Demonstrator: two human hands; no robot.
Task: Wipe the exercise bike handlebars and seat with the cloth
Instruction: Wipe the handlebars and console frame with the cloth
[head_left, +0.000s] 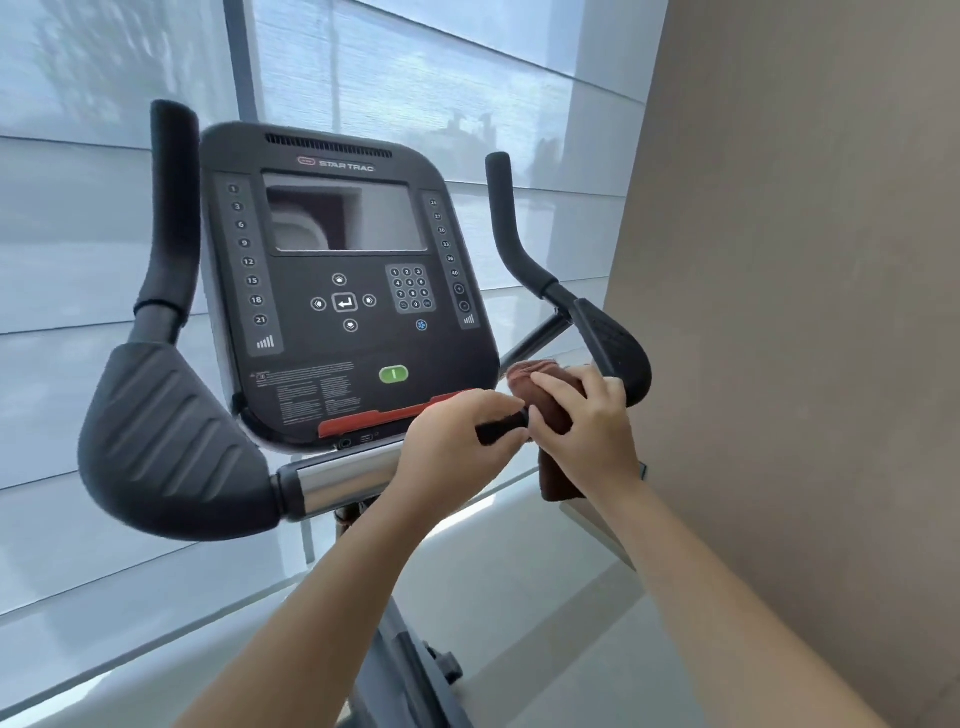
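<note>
View from a person's head, looking down at both bare forearms reaching to an exercise bike. A brown cloth (532, 375) is bunched over the handlebar crossbar (501, 430) on its right side, just below the right elbow pad (615, 348). The right hand (587, 431) grips the cloth, fingers curled over it; one end bulges above the knuckles and the other hangs down below the wrist. The left hand (452, 452) sits just beside it, touching the cloth's edge, with thumb and fingers curled round a short black stretch of the same crossbar.

Further left, the crossbar continues as a chrome tube (337, 486) into the large ribbed left elbow pad (166, 441). Two black upright grips rise beyond: the left grip (174, 208) and the right grip (506, 218).

Between them stands the Star Trac console (337, 291) (dark screen, arrow keys, number pad), with a green button (394, 374) and a red strip (374, 420) along its lower edge, right behind the left hand's knuckles. Pale window blinds (78, 260) fill the background, and a beige wall (779, 260) stands close on the right.
</note>
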